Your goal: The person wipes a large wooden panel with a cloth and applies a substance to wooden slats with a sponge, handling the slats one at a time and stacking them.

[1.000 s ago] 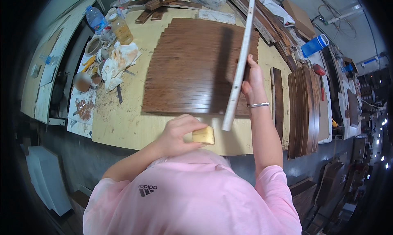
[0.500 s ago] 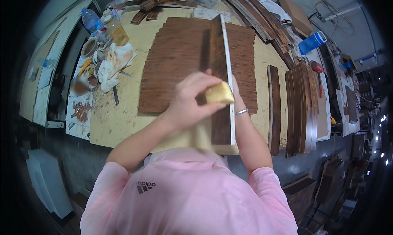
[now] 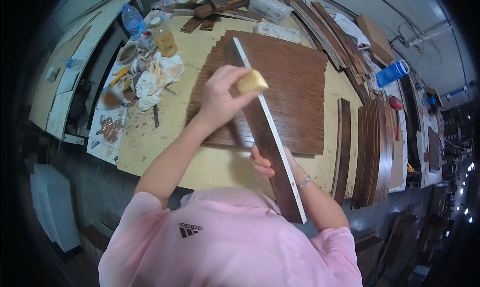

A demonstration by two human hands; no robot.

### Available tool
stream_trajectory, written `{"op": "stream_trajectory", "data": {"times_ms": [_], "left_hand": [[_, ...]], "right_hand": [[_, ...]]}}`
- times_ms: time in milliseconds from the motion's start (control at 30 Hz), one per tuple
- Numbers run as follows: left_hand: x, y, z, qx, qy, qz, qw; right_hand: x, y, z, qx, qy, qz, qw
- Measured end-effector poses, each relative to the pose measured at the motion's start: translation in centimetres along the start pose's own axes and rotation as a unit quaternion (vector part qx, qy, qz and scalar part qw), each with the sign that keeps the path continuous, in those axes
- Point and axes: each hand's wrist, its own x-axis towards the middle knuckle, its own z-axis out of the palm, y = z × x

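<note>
My left hand [image 3: 218,101] grips a yellow sponge-like block [image 3: 254,82] between thumb and fingers. The block rests against the pale edge of a dark brown wooden plank [image 3: 260,129], towards its far end. Lower down, my right hand [image 3: 263,163] is closed round the plank; its fingers show on the left face and the rest is behind the wood. The plank stands on edge, slanting from far left to near right, its near end close to my shirt. Beneath it lies a broad layer of brown planks [image 3: 295,102] side by side on the yellowish table [image 3: 165,152].
On the left are a water bottle [image 3: 133,21], a jar of amber liquid [image 3: 164,38] and stained rags [image 3: 157,79]. A lone plank [image 3: 342,147] and a row of planks [image 3: 372,152] lie on the right. More boards [image 3: 320,32] and a blue bottle [image 3: 392,74] are behind.
The plank has turned, its far end swinging left and its near end coming closer to me. My left hand and block have moved farther up its edge; my right hand has come nearer.
</note>
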Motion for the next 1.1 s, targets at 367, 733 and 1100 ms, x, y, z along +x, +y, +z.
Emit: {"op": "stream_trajectory", "data": {"times_ms": [367, 733, 1100], "left_hand": [[0.5, -8.8, -5.1, -0.165, 0.127, -0.225, 0.952], [-1.5, -5.8, -5.7, -0.124, 0.059, -0.216, 0.967], [-7.6, -7.4, -7.5, -0.159, 0.070, -0.332, 0.927]], "right_hand": [[-3.5, 3.8, -2.1, -0.075, -0.007, 0.047, 0.996], [-4.0, 4.7, -3.1, -0.085, 0.036, 0.046, 0.995], [-12.2, -0.6, -9.8, -0.404, 0.465, -0.335, 0.713]]}}
